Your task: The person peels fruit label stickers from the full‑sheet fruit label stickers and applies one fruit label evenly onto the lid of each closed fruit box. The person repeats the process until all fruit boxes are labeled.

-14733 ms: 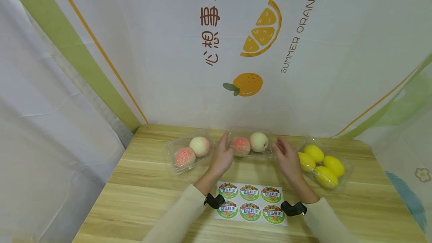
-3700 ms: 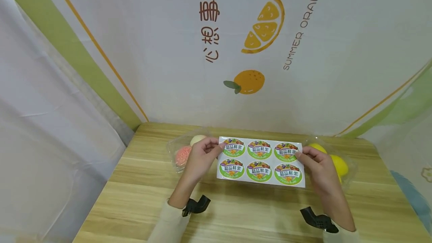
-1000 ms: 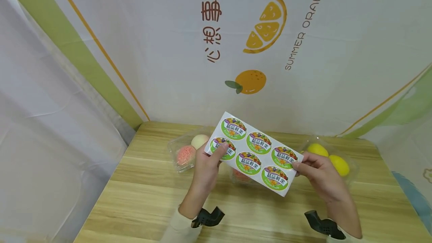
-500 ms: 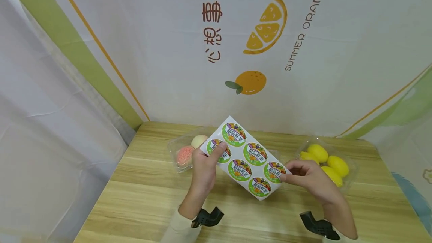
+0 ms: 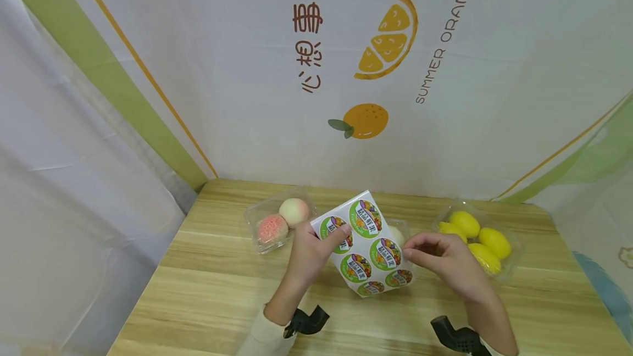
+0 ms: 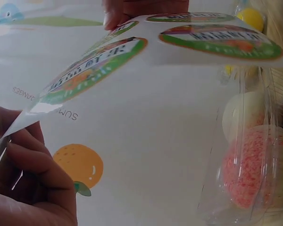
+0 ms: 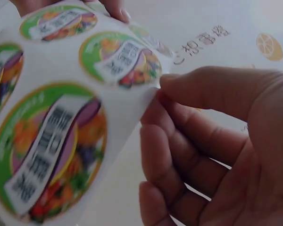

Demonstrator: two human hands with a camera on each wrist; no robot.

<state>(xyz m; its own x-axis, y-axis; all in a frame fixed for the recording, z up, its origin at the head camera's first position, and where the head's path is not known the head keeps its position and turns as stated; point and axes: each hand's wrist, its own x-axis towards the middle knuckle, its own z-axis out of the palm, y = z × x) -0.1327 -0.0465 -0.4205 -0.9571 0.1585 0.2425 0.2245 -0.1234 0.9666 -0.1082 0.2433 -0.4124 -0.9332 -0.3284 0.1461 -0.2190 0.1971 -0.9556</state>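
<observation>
A white sheet of round "Fresh Fruit" stickers (image 5: pixel 365 249) is held up over the table, tilted, its lower part bending away. My left hand (image 5: pixel 307 260) grips its left side, thumb pressed on the printed face near a sticker. At the opposite edge, my right hand (image 5: pixel 452 262) pinches the sheet beside a sticker between thumb and forefinger; the right wrist view shows this thumb (image 7: pixel 203 89) at the margin, other fingers curled below. Behind the sheet stands a clear box (image 6: pixel 262 179) with a pink peach and a pale one, mostly hidden in the head view.
On the wooden table (image 5: pixel 198 284), a clear box with two peaches (image 5: pixel 272 229) stands at the left back. Another clear box with several lemons (image 5: pixel 494 243) is at the right, close to my right hand. A printed fabric backdrop (image 5: pixel 247 98) rises behind the table.
From lying on the table, the sticker sheet was lifted by both hands. Over the last second it turned clockwise and bent, and my right hand moved left with its edge.
</observation>
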